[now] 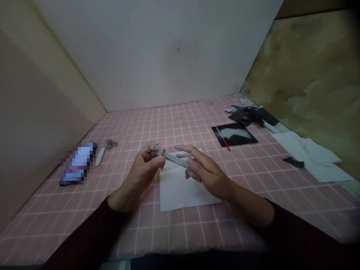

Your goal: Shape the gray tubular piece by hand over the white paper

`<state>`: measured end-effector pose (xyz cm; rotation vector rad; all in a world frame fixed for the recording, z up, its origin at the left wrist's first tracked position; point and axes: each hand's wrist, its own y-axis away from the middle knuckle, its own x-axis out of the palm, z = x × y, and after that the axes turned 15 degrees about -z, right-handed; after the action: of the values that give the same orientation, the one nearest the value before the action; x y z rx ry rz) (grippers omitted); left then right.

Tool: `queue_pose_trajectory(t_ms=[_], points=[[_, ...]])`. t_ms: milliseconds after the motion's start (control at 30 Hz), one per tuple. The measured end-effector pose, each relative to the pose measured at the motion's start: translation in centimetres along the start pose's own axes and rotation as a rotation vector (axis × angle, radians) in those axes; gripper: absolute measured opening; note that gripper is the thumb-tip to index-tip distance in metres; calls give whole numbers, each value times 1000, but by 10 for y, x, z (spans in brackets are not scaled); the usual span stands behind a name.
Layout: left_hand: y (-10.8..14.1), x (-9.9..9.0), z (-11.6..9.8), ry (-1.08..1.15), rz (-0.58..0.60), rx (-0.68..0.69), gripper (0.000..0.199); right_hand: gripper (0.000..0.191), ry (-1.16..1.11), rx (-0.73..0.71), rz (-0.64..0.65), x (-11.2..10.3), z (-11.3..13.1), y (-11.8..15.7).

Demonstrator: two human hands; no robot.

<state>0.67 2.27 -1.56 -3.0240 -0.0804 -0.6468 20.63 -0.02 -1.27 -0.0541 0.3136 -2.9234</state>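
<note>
A thin grey stick-like object [176, 160] is held slantwise above a white sheet of paper [182, 193]. My left hand [147, 161] pinches its left end, where something small and pale sits at the fingertips, too small to identify. My right hand [204, 170] is closed on the lower right end with thumb and fingers, the index finger stretched out above it. Another short grey piece shows just under that index finger; whether it is part of the same object I cannot tell.
On the pink checked tablecloth [152, 232], a phone [78, 163], a white file-like strip [100, 156] and small grey rings [111, 143] lie left. Right are a black-and-white picture [239, 135], a red stick [226, 144], dark scraps [242, 117] and white papers [312, 155]. Walls stand behind.
</note>
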Motion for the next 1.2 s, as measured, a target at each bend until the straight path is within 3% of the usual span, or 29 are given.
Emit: queue_pose_trajectory(t_ms=[100,167,300,367,533,667,800,900,1033,1100,1200], points=[[5,3,4,-46,46,-60,27,38,10,-16,16,1,-1,0],[9,6,7,-75,163,-137,29,38,7,-24,35,1,-2,0],[4,2,2,-40,24,-46,26,39,0,1,9,0,-2,-1],[2,1,1,-15,13,-14,28,39,-3,10,0,0,-1,-1],[10,8,7,-84,182,-142,27,38,14,-12,42,1,-1,-1],[6,5,2,-55,15,-27,26,38,2,1,19,0,-1,0],[8,6,5,-61,55,-43,26,38,-7,-1,18,1,-2,0],[11,8,9,-65,187,-143,29,39,4,-13,41,1,-3,0],[3,3,1,-35,11,-18,30,39,19,-3,15,-1,-1,0],[1,1,-1,-21,4,9,30,39,10,5,11,0,1,0],[4,2,3,-66,61,-65,27,38,-10,13,24,0,1,1]])
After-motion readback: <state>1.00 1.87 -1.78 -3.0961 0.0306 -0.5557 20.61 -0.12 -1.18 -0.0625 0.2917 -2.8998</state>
